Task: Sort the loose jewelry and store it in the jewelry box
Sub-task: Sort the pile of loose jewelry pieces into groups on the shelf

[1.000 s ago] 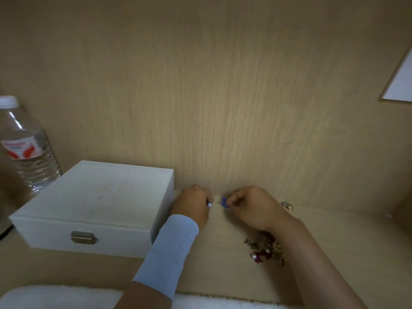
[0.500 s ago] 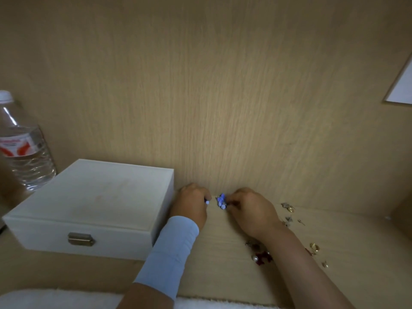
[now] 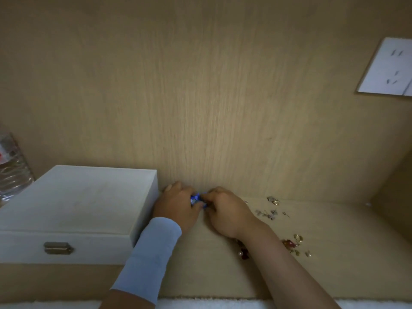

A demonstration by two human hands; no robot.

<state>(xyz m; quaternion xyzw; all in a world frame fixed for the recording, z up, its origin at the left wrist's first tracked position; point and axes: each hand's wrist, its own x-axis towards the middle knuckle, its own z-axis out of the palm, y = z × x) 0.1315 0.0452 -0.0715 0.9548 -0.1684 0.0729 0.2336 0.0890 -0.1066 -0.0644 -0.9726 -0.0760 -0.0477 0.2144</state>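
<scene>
A white wooden jewelry box (image 3: pixel 73 210) with a brass clasp stands shut on the left of the shelf. Right beside it, my left hand (image 3: pixel 178 208) and my right hand (image 3: pixel 227 211) meet at the back wall, both pinching a small blue jewelry piece (image 3: pixel 196 199) between their fingertips. Loose jewelry lies to the right: silver pieces (image 3: pixel 267 213), a gold ring (image 3: pixel 276 201), a red piece with gold rings (image 3: pixel 292 243), and a pearl and dark red piece (image 3: pixel 243 254) partly hidden under my right forearm.
A plastic water bottle (image 3: pixel 11 170) stands at the far left behind the box. A white wall socket (image 3: pixel 390 68) sits on the wooden back panel at upper right. A white towel edge (image 3: pixel 211 305) runs along the shelf front.
My hands have drawn together until both pinch the blue piece. The view shifted, so more loose jewelry shows to the right of my right arm.
</scene>
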